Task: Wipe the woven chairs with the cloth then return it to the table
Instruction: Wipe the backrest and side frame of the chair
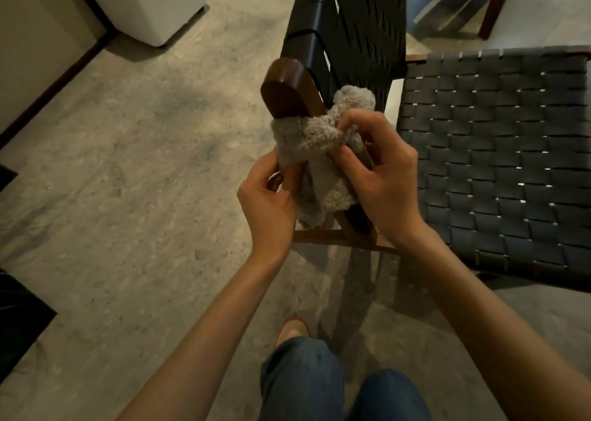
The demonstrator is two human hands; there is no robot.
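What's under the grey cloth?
The chair's wooden armrest: its rounded end sticks out past the cloth, and wood reappears below. The wrapped stretch is hidden. The left hand and right hand both grip the cloth.

Speckled grey floor (128, 164), white cabinet (150, 1) by a dark-skirted wall (32, 37).

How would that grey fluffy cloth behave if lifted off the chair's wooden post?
Likely floppy: the grey cloth drapes and bunches over the wooden post. Probably light, since the right hand merely pinches it. Its fuzzy pile suggests it will not slip easily.
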